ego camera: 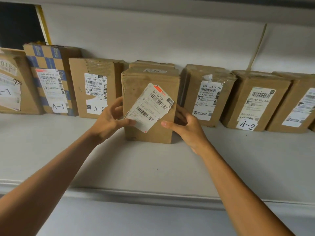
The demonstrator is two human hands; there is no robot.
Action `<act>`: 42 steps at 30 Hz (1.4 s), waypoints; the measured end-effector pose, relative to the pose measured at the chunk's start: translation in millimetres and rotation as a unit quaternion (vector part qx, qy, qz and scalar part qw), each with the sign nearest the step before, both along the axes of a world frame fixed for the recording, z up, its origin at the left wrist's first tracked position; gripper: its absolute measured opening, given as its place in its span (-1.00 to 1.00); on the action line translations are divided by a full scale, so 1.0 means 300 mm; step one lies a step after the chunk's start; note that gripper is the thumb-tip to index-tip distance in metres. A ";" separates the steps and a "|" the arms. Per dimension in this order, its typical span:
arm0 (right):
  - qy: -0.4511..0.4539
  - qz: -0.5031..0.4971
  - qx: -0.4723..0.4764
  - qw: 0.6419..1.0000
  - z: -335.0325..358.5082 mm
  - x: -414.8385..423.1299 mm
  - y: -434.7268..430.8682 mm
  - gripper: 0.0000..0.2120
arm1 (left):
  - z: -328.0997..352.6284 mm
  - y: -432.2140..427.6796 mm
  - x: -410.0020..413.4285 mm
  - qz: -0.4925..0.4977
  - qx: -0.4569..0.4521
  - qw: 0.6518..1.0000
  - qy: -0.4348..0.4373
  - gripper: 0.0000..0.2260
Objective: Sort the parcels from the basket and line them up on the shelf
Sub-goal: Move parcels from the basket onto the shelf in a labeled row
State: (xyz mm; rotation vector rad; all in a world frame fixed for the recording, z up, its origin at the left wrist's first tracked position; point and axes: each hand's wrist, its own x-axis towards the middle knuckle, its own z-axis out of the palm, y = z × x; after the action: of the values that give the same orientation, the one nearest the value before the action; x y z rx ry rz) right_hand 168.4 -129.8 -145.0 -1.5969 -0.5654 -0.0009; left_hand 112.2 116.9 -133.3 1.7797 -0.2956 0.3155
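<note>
A brown cardboard parcel [158, 135] with a tilted white shipping label stands upright on the white shelf [153, 167], a little in front of the row. My left hand [109, 121] holds its left side, thumb on the label's lower corner. My right hand [185, 126] holds its right side, thumb on the front face, fingers curled round the edge. Several other labelled parcels line the back wall: one with blue checks marked A-1 [51, 79], one marked A-2 [93, 87], another behind the held parcel [151, 64], and more to the right [206, 94] [255, 101].
The shelf's front lip [153, 195] runs across the lower view. A dark opening with a yellow frame [20, 23] sits at the upper left above the parcels. A thin pale strip [257, 46] hangs against the wall on the right.
</note>
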 end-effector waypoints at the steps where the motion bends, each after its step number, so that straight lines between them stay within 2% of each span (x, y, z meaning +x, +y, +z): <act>1: -0.002 0.002 -0.001 1.000 0.001 -0.001 -0.002 -0.37 | -0.001 0.000 -0.002 -0.002 -0.002 1.000 0.001 -0.36; 6: -0.017 0.002 -0.035 0.999 0.003 0.006 -0.003 -0.41 | 0.000 -0.005 -0.009 0.007 -0.003 1.000 -0.004 -0.38; 11: -0.015 -0.036 -0.047 0.998 -0.006 0.002 0.008 -0.30 | -0.009 -0.008 -0.010 0.009 0.003 1.000 0.005 -0.37; 15: -0.012 -0.094 -0.034 0.995 -0.010 -0.043 0.027 -0.48 | -0.014 -0.022 -0.045 0.048 0.011 0.999 0.018 -0.42; 18: -0.008 -0.146 -0.035 0.989 0.007 -0.103 0.045 -0.64 | -0.010 -0.054 -0.109 0.103 0.056 0.993 0.002 -0.52; 20: -0.014 -0.161 -0.049 0.986 0.014 -0.144 0.045 -0.71 | -0.008 -0.080 -0.159 0.125 0.072 0.990 0.000 -0.48; 23: -0.010 -0.148 -0.081 0.986 0.024 -0.225 0.018 -0.59 | 0.001 -0.117 -0.240 0.146 0.088 0.985 -0.001 -0.34; 27: -0.031 -0.125 -0.142 0.981 0.044 -0.331 -0.065 -0.57 | 0.027 -0.197 -0.340 0.189 0.182 0.965 0.001 -0.47; 32: -0.042 -0.147 -0.223 0.963 0.079 -0.488 -0.265 -0.45 | 0.078 -0.419 -0.441 0.126 0.374 0.918 0.044 -0.47; 37: -0.016 -0.188 -0.279 0.941 0.077 -0.646 -0.538 -0.35 | 0.095 -0.713 -0.506 0.053 0.397 0.915 0.050 -0.48; 42: 0.032 -0.266 -0.268 0.925 0.048 -0.795 -0.840 -0.38 | 0.090 -1.024 -0.538 -0.022 0.411 0.910 0.039 -0.48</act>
State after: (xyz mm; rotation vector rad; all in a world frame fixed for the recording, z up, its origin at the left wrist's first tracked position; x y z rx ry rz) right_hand -70.2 -381.7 -130.6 -2.2376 -0.0547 -0.2165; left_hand -49.2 -190.3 -106.3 2.6048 -0.4525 0.0759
